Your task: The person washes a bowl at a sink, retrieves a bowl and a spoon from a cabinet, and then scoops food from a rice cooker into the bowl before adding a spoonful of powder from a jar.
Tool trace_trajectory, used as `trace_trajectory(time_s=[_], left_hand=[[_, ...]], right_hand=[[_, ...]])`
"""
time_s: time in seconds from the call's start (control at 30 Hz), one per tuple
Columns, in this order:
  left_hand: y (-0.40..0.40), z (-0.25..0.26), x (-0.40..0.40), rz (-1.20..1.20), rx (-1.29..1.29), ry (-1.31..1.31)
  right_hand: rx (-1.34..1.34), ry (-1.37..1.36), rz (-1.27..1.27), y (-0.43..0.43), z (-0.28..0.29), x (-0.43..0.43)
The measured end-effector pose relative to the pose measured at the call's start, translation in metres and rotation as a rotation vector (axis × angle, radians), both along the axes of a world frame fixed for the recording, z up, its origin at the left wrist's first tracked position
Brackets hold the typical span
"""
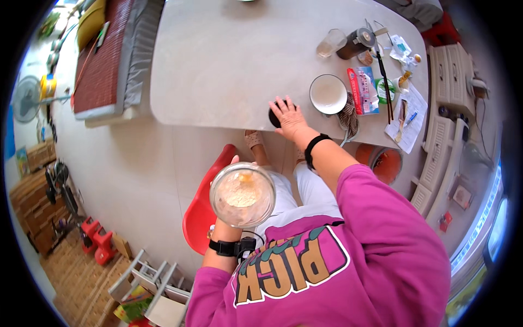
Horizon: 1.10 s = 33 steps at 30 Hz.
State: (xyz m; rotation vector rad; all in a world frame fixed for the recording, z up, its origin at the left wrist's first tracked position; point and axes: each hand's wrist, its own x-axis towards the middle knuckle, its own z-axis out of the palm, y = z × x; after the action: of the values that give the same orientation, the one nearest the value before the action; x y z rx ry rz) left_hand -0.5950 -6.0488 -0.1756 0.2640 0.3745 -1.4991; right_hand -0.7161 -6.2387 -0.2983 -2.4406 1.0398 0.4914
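Note:
My left hand holds up a clear glass bowl over my lap; a pale, flour-like powder lies inside it. Most of that hand is hidden under the bowl. At the near edge of the white table, my right hand rests with spread fingers on a round black object, which it partly covers; whether the fingers grip it I cannot tell. To the right of this hand stands a white bowl with a dark rim, with whitish contents, beside a striped cloth.
Right of the bowls on the table lie a tissue pack, dark chopsticks, and papers with a blue pen. Farther back stand a lidded jug and a glass. A red chair is at my left, an orange bin below the table.

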Motion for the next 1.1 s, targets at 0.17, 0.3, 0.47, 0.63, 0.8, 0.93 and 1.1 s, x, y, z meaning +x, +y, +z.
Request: trace_trajectory(time_s=[0.17,0.3,0.47,0.63,0.8,0.93,1.1], left_hand=[[-0.036,-0.002,0.035,-0.109,0.088,0.027],[-0.058,-0.002,0.059,-0.181,0.130,0.014],[-0.072,-0.018,0.086,-0.220,0.121,0.037],[-0.071,-0.025,0.099,-0.175,0.204,0.029],[-0.072,-0.029,0.107,-0.245,0.294,-0.104],[-0.079,-0.031,0.109,-0.200,0.222,-0.169],[-0.076,-0.029,0.117,-0.150,0.216,-0.169]], right_hand=[[0.045,0.001,-0.084,-0.016,-0.004,0.006],[-0.329,-0.371,-0.567,-0.052,0.000,-0.043],[-0.105,-0.121,-0.985,-0.092,-0.015,-0.134],[0.066,-0.054,-0.901,-0.112,-0.023,-0.137],[0.031,-0.271,-0.922,-0.114,-0.030,-0.070],[0.060,-0.319,-0.983,-0.120,-0.043,-0.005],[0.483,-0.470,-1.310,-0.119,-0.033,0.038]])
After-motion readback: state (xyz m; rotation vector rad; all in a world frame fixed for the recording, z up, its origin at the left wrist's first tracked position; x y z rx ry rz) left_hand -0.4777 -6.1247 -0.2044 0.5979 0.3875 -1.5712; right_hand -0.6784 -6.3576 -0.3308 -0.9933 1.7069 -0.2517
